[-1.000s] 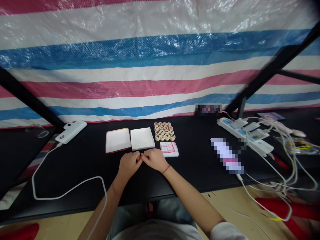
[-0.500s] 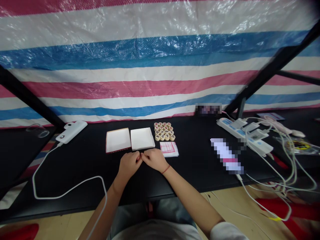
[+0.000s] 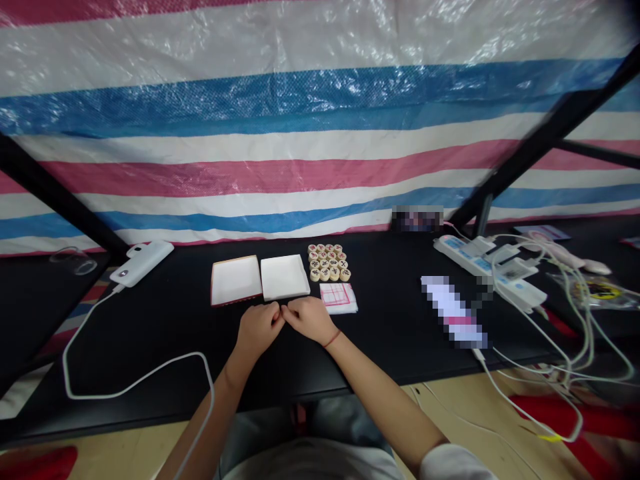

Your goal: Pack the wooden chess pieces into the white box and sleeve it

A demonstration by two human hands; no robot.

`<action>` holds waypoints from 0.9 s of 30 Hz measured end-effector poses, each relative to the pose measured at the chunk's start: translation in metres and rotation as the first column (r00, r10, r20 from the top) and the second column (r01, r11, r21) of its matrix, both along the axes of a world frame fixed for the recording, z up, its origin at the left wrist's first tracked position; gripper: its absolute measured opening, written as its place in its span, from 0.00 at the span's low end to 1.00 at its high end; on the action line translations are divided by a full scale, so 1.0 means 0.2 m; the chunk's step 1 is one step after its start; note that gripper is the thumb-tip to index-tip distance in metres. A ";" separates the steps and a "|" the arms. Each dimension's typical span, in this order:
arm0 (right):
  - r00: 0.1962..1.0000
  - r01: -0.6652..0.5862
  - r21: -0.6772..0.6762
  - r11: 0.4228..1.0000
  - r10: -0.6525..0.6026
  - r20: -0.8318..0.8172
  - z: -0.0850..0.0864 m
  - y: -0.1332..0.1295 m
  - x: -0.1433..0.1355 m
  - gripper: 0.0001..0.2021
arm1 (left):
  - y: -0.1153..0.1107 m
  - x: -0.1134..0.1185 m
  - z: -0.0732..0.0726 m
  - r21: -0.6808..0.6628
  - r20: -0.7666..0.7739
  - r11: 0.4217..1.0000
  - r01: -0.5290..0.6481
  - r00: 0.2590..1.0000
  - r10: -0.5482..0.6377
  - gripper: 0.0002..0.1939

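Note:
My left hand (image 3: 260,329) rests on the black table as a loose fist, with nothing showing in it. Knuckle to knuckle beside it, my right hand (image 3: 311,319) is closed too and appears to hold nothing. Just beyond them lie two shallow box halves, the left one (image 3: 236,280) with a reddish rim and the right one (image 3: 285,277) plain white inside. Round Chinese chess pieces (image 3: 328,263) stand in a block of rows right of the boxes, marked in red and black. A folded white sheet with pink lines (image 3: 338,297) lies near my right hand.
A white power bank (image 3: 144,262) with a cable lies at left, near a clear cup (image 3: 83,265). To the right are a blurred-out phone (image 3: 454,312), a power strip (image 3: 490,272) and tangled white cables (image 3: 575,333). Striped plastic sheeting (image 3: 280,173) hangs behind the table.

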State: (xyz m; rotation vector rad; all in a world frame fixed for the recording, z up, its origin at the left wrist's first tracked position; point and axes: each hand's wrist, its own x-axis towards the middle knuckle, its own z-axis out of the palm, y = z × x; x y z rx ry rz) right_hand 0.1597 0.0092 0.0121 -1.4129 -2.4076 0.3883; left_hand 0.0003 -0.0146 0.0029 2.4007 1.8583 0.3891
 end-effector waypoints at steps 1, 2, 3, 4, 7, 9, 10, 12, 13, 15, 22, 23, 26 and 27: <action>1.000 -0.001 -0.001 1.000 0.001 -0.001 0.00 0.00 0.00 0.19 | 0.00 0.00 0.00 -0.001 0.003 1.000 0.004 1.000 -0.004 0.14; 1.000 -0.003 -0.002 1.000 0.003 -0.002 0.00 0.00 0.00 0.19 | 0.00 0.00 0.00 -0.001 0.005 1.000 0.007 1.000 -0.007 0.14; 1.000 -0.004 -0.002 1.000 0.004 -0.002 0.00 0.00 0.00 0.19 | 0.00 0.00 0.00 0.000 0.007 1.000 0.008 1.000 -0.008 0.14; 1.000 -0.004 -0.002 1.000 0.004 -0.003 0.00 0.00 0.00 0.18 | 0.00 0.00 0.00 0.003 0.009 1.000 0.008 1.000 -0.008 0.14; 1.000 0.000 -0.003 1.000 0.000 -0.002 0.00 0.00 0.00 0.18 | 0.00 -0.01 -0.01 0.016 0.021 1.000 0.004 1.000 -0.005 0.15; 1.000 0.003 -0.002 1.000 -0.003 -0.004 0.00 0.00 0.00 0.18 | 0.00 0.00 -0.01 0.014 0.020 1.000 0.003 1.000 -0.003 0.15; 1.000 0.004 -0.001 1.000 -0.004 -0.006 0.00 0.00 0.00 0.18 | 0.00 0.00 -0.01 0.010 0.016 1.000 0.001 1.000 -0.001 0.15; 1.000 0.004 0.003 1.000 -0.004 -0.011 0.00 0.00 0.00 0.19 | 0.00 0.00 -0.01 0.004 0.005 1.000 -0.002 1.000 0.002 0.14; 1.000 0.003 0.004 1.000 -0.003 -0.012 0.00 0.00 0.00 0.19 | 0.00 0.00 -0.01 0.005 0.002 1.000 -0.003 1.000 0.003 0.14; 1.000 0.003 0.007 1.000 -0.003 -0.012 0.00 0.00 0.00 0.19 | 0.00 0.00 0.00 0.007 0.000 1.000 -0.004 1.000 0.004 0.14; 1.000 0.006 0.003 1.000 -0.006 -0.002 0.00 0.00 0.00 0.18 | 0.00 0.00 0.00 -0.007 0.007 1.000 -0.001 1.000 0.001 0.14; 1.000 0.005 0.003 1.000 -0.005 -0.004 0.00 0.00 0.00 0.19 | 0.00 0.00 0.00 -0.008 0.006 1.000 0.001 1.000 -0.001 0.14; 1.000 0.001 0.007 1.000 -0.001 -0.011 0.00 0.00 0.00 0.18 | 0.00 0.00 0.00 -0.012 0.004 1.000 0.002 1.000 -0.002 0.14; 1.000 -0.001 0.008 1.000 0.001 -0.011 0.00 0.00 0.00 0.18 | 0.00 0.00 0.00 -0.014 0.005 1.000 0.001 1.000 -0.001 0.14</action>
